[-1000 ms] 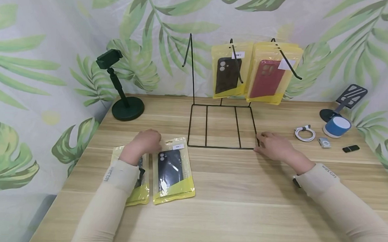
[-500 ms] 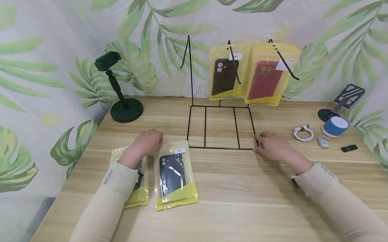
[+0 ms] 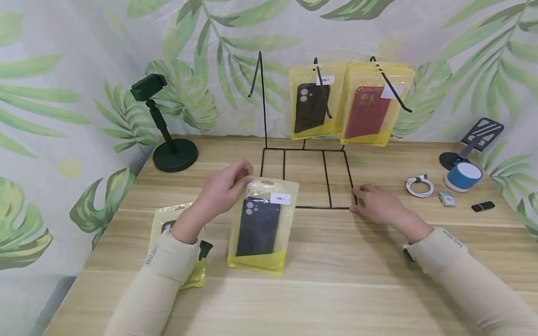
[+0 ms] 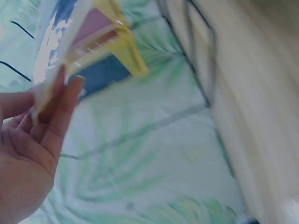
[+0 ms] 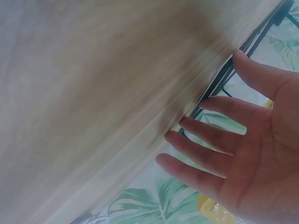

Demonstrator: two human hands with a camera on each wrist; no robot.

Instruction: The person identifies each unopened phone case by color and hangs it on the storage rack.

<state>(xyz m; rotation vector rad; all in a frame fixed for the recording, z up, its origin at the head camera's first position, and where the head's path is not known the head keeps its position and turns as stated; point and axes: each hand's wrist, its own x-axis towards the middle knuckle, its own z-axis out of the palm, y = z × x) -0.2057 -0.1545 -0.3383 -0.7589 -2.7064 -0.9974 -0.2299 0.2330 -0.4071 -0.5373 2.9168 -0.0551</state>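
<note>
The left hand (image 3: 222, 188) pinches the top edge of a glossy yellow phone-case pouch (image 3: 261, 226), so it hangs upright just above the worktop (image 3: 335, 293). The right hand (image 3: 378, 204) rests open-fingered, apparently steadying the thin black wire rack (image 3: 307, 177) by its base corner

**A small phone-accessory sales display**

We see a wire display rack (image 3: 306, 154) hung with packaged phone cases (image 3: 313, 102), a phone stand (image 3: 172, 132), cable (image 3: 419, 186) and speaker (image 3: 464, 176) on a wooden surface (image 3: 335, 293), with a leaf-print backdrop (image 3: 74, 51) behind its far edge.
</note>
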